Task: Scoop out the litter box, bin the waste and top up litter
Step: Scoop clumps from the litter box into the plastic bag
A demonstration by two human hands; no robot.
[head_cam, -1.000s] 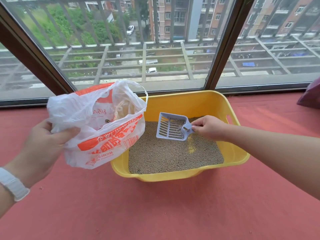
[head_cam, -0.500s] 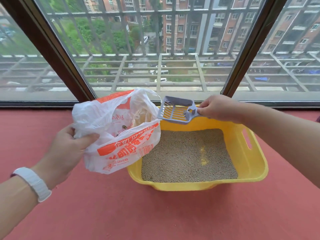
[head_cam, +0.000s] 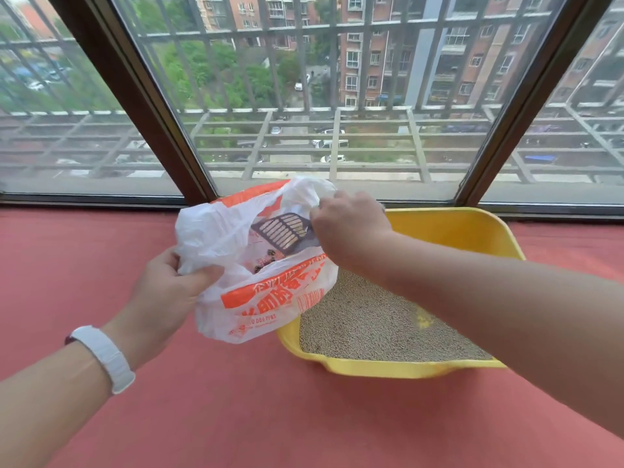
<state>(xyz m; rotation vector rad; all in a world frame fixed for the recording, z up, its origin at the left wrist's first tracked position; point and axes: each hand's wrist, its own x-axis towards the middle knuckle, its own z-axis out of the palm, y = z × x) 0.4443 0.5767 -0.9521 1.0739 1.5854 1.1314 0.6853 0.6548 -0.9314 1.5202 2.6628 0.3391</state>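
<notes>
Wide bay window [head_cam: 337,96] across the far side, red floor [head_cam: 236,417] all round, and the camera has swung left and down a touch since a moment ago, so the yellow litter box [head_cam: 466,231] now sits right of centre, its near lip toward us and grey litter [head_cam: 371,319] lying fairly level inside, with a small yellow patch near its right side. Here's the change that matters: the white-and-orange plastic bag [head_cam: 270,292], hanging over the box's left corner, now has the scoop [head_cam: 283,231] inside it. Half a second back that slotted scoop was up in the open air at the bag's mouth; now you see its slats only as a dark shape through the thin plastic, tipped down toward the bottom of the bag. And there, just below it, a few dark lumps [head_cam: 265,261] showing through the film, which reads as waste dropping off the scoop. The left hand [head_cam: 169,295], white band [head_cam: 104,358] on its wrist, stays clamped on a bunched fold of the bag's near-left side, holding it up. The right hand [head_cam: 347,228] has come across from the box and is curled over the bag's mouth; its fingers hide the handle, but the scoop hangs straight off it, so it's gripping that handle. The hands are well apart, with the bag between them. So this load is being binned, I'd say; whether more clumps remain buried in the litter can't be told, and topping up is not yet begun, with no fresh litter supply in view.
</notes>
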